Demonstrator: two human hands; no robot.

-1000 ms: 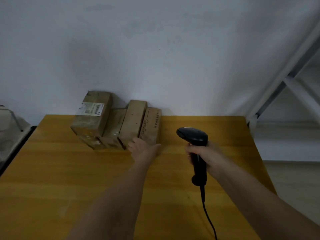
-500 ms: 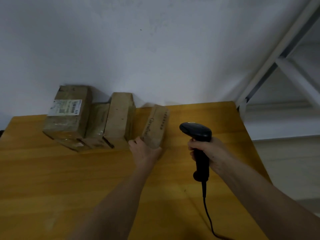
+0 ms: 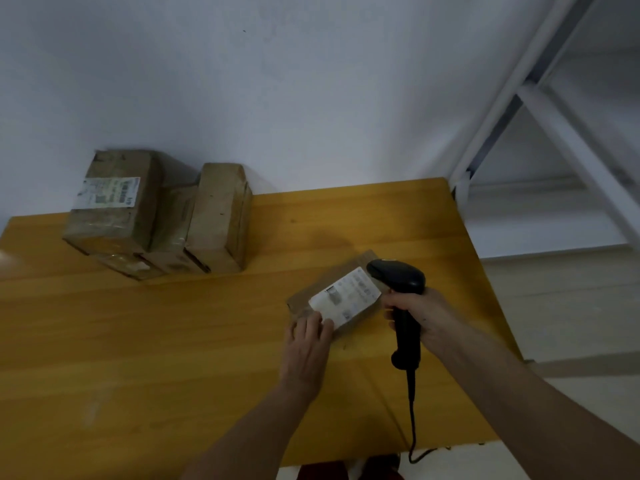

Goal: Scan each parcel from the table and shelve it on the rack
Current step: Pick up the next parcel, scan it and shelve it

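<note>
Brown parcel (image 3: 337, 296) (white label), black scanner (image 3: 398, 282), orange-yellow wood-grain table (image 3: 138, 341).

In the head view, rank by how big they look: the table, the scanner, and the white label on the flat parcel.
1. table
2. scanner
3. white label
Scanner and label look close; the scanner sits nearer the camera, so that order is unsure.

parcel label (image 3: 346, 296): print too blurred to read
parcel (image 3: 332, 292): near corner hidden under the left hand (image 3: 306, 344)
scanner (image 3: 401, 306): handle middle covered by the right hand (image 3: 420, 315)
rack (image 3: 554, 109): cut off by the right edge
tabletop (image 3: 138, 358): left side cut off
</note>
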